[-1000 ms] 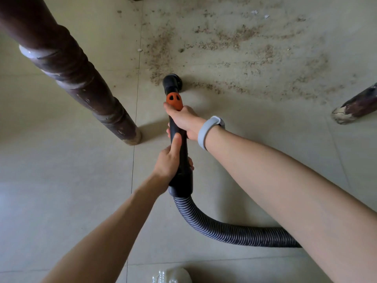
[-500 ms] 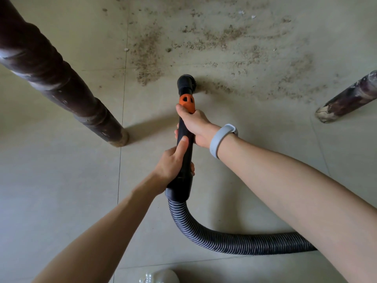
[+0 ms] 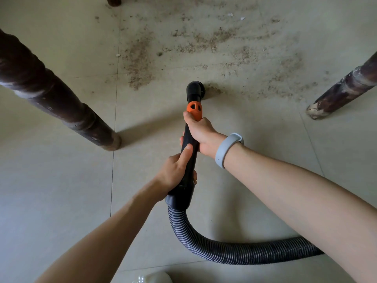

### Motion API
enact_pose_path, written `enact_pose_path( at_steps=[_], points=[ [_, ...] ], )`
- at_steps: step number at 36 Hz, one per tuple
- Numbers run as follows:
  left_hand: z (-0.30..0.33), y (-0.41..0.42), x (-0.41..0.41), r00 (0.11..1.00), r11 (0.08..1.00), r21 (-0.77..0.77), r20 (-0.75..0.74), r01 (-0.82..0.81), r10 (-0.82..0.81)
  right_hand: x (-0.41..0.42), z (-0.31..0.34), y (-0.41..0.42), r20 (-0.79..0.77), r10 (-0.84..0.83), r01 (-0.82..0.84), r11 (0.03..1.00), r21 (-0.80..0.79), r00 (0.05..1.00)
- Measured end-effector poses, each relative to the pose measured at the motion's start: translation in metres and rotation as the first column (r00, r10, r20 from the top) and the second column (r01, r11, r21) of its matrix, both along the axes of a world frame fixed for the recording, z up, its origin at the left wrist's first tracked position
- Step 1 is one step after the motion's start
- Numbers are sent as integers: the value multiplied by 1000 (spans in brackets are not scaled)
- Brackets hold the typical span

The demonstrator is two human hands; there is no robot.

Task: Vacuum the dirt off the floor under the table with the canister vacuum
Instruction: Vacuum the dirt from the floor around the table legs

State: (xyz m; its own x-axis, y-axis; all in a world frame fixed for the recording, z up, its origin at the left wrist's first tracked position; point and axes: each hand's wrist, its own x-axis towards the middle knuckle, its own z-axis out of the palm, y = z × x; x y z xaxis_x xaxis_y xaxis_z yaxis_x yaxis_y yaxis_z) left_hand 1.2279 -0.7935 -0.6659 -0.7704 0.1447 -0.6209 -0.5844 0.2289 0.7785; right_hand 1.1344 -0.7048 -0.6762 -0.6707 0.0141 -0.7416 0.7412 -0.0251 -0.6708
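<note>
bare forearms, grey wristband (image 3: 226, 149) on right

- Both hands are gripping the black vacuum wand (image 3: 188, 160): the right hand (image 3: 201, 134) in front, the left hand (image 3: 175, 170) behind.
- The nozzle (image 3: 194, 89) is touching the dirt (image 3: 204, 40) on the floor (image 3: 61, 190).

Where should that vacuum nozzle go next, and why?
Probably forward and slightly right: the nozzle sits at the near edge of the dirt, floor nearer the person looks clean, and both the left hand and right hand already grip the wand.
</note>
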Motion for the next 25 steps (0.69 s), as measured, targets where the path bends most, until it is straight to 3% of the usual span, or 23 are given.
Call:
enact_pose_path(
  at_steps=[11, 25],
  points=[
    [2, 8, -35, 998, 998, 6, 6, -69, 69, -28, 21, 5, -45, 8, -9, 999, -33, 999],
    [4, 24, -28, 999, 999, -15, 9, 37, -37, -15, 16, 29, -14, -75, 74, 996, -49, 997]
  ],
)
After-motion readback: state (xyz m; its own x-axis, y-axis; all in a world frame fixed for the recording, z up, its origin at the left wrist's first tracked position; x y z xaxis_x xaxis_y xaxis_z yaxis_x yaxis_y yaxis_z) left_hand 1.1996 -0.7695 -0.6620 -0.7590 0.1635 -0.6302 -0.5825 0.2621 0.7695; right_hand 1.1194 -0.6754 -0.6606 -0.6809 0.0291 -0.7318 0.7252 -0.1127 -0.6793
